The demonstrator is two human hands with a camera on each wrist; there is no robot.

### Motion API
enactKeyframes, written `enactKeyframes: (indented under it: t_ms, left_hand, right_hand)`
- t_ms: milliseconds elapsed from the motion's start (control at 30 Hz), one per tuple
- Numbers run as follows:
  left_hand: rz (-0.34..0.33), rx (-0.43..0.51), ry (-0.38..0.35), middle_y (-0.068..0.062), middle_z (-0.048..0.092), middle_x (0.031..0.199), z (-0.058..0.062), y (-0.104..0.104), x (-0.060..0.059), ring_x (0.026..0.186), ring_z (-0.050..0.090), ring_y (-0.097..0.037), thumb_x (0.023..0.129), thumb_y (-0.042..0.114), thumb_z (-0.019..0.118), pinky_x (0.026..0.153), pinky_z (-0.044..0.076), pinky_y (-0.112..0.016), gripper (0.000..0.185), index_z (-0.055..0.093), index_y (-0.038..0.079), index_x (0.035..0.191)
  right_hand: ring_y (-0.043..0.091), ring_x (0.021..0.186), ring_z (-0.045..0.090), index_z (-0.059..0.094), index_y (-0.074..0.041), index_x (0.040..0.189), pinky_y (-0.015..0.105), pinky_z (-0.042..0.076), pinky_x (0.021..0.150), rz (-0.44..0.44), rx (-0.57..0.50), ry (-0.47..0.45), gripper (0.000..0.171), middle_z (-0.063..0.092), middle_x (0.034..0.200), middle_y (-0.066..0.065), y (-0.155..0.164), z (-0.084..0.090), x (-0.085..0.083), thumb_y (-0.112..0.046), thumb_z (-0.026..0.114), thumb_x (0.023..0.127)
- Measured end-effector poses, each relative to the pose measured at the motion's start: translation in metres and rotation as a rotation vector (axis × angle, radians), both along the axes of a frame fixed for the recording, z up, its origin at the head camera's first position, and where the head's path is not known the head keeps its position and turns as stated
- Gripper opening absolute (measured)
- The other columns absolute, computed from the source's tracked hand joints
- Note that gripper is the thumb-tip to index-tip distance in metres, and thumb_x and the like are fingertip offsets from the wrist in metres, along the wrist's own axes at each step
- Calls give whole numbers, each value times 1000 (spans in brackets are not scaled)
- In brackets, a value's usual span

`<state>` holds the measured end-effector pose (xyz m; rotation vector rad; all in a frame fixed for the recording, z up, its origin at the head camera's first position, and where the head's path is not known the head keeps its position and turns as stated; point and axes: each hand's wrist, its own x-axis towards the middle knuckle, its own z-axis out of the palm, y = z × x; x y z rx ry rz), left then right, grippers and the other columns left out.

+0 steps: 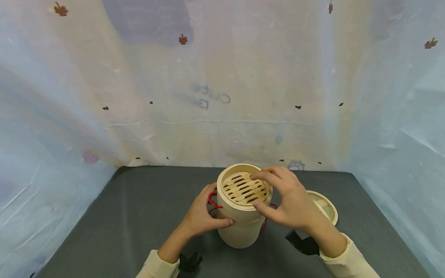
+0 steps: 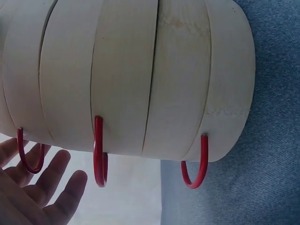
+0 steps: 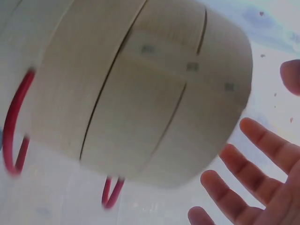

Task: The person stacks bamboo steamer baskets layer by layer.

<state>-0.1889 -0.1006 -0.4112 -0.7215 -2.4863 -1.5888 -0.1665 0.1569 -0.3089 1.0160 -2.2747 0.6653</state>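
An upright stack of bamboo steamer baskets [image 1: 240,227] stands on the dark table, red loop handles [image 2: 98,152] on its sides. The top basket is uncovered, and its slatted floor [image 1: 243,189] shows. My left hand [image 1: 203,216] rests against the stack's left side, thumb across the front; in the left wrist view its fingers lie loosely extended beside one handle. Over the right part of the top rim is my right hand [image 1: 285,197], fingers spread and thumb near the front rim. The right wrist view shows these fingers [image 3: 234,159] beside the top basket, holding nothing.
A round bamboo lid [image 1: 328,206] lies on the table at the right, partly hidden behind my right hand and wrist. The dark tabletop [image 1: 104,227] reaches back to pale plastic sheeting [image 1: 243,139], which also hangs at both sides.
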Motion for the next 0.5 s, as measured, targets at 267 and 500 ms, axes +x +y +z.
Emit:
enactKeyframes:
  t_ms: [267, 500]
  left_hand:
    - [-10, -9, 114, 5, 49, 132, 2, 0, -2, 111, 53, -16, 64, 41, 87, 81, 53, -41, 95, 37, 35, 145]
    - [-46, 8, 123, 7, 50, 133, 4, 0, -4, 117, 53, -16, 65, 38, 87, 88, 53, -39, 96, 36, 34, 146]
  right_hand:
    - [16, 105, 53, 64, -19, 117, 44, 44, 84, -72, -21, -7, 48, 60, 111, -5, 20, -1, -5, -23, 79, 72]
    - [15, 104, 53, 64, -19, 115, 44, 45, 82, -139, -5, -17, 43, 59, 110, -7, 37, -8, -6, -18, 76, 74]
